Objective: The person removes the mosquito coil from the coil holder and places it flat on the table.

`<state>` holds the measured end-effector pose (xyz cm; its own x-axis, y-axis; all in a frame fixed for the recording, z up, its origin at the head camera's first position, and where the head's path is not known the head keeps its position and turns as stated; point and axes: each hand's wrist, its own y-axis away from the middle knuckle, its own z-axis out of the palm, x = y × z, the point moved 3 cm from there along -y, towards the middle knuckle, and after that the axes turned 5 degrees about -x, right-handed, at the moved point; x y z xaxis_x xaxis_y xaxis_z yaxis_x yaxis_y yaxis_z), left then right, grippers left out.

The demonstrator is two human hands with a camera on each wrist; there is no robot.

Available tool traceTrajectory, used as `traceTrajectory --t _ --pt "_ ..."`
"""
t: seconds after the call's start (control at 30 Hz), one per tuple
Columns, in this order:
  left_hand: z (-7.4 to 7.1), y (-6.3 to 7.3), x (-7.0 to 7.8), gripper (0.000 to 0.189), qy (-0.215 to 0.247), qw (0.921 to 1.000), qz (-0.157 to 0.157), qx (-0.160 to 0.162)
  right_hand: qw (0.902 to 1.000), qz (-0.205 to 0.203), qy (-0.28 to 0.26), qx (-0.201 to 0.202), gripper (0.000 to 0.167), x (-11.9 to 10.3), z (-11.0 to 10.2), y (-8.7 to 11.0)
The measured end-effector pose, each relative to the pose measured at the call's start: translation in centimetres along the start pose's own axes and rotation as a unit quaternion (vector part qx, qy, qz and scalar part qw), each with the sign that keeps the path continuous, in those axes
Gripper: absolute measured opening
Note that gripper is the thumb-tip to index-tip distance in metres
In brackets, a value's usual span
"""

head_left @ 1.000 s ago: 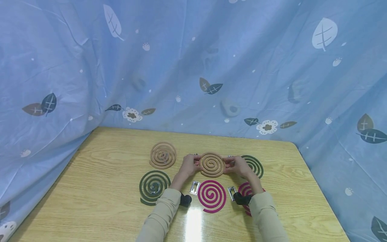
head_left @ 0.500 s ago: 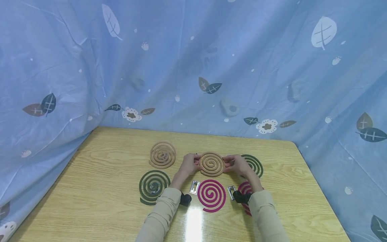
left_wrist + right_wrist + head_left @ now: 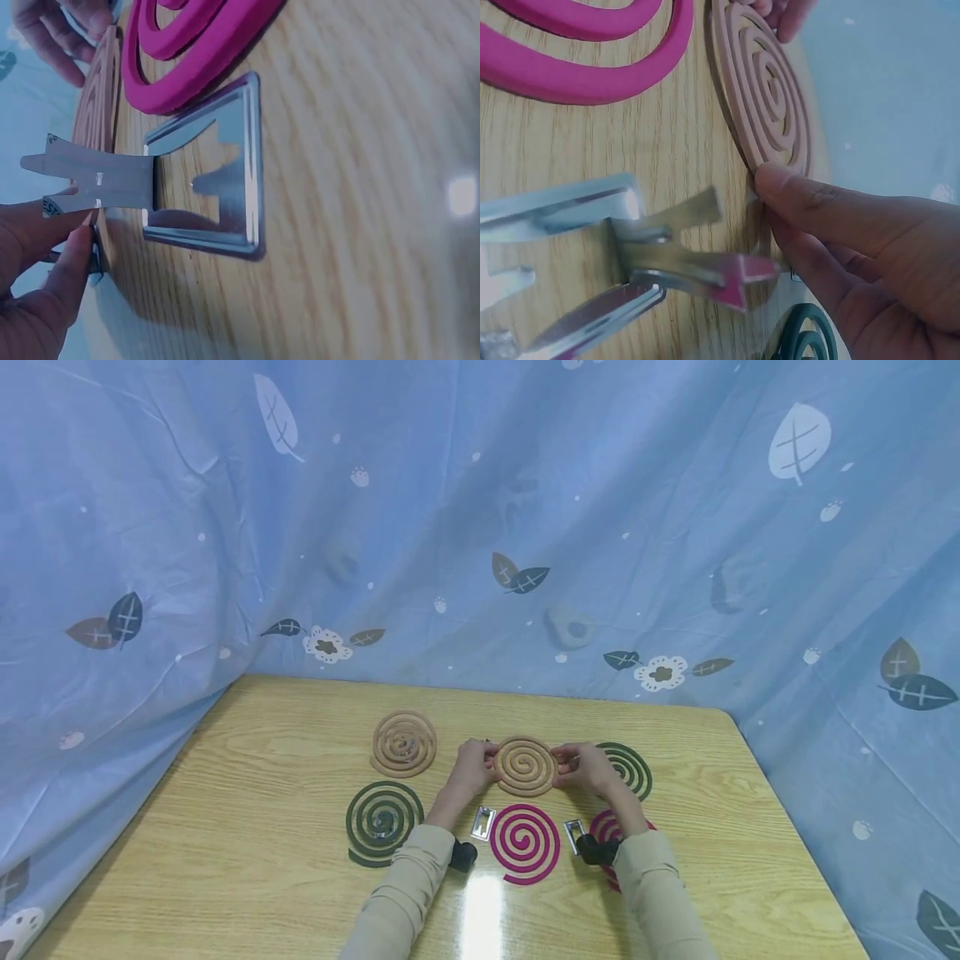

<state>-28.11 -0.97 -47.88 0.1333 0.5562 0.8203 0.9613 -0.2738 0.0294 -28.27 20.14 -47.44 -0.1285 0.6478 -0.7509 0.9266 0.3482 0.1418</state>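
A tan mosquito coil [image 3: 525, 766] lies between my two hands over the middle of the table. My left hand [image 3: 471, 767] pinches its left edge. On the opposite edge, my right hand [image 3: 588, 770] grips the coil with thumb and fingers, as the right wrist view shows. Nearer me lies a pink mosquito coil [image 3: 525, 880] flat on the wood. To its left is a metal coil stand [image 3: 112, 176] with a bent-up tab. Another metal stand [image 3: 679, 266], its tab also raised, sits to the pink coil's right.
A second tan coil [image 3: 378, 746] and a dark green coil [image 3: 351, 820] lie at left, each with a shiny metal piece near its middle. At right are another green coil [image 3: 643, 768] and another pink coil [image 3: 602, 827], partly hidden by my arm. A blue curtain [image 3: 465, 527] hangs behind.
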Motion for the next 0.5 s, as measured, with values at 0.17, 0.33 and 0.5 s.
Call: traceTrajectory --t 0.17,0.33,0.5 --pt "-0.3 0.3 0.4 0.039 -0.019 0.9995 0.024 0.005 0.9999 -0.005 -0.006 0.008 0.051 0.0 0.0 0.5" --pt "-0.8 1.1 1.4 0.037 0.005 0.9975 0.07 0.0 0.9981 -0.04 -0.036 0.029 0.045 -0.6 -0.1 1.5" --pt "-1.3 2.8 2.2 0.038 0.085 0.9891 0.118 -0.021 0.9925 -0.088 -0.062 0.058 0.043 -1.7 0.4 2.7"
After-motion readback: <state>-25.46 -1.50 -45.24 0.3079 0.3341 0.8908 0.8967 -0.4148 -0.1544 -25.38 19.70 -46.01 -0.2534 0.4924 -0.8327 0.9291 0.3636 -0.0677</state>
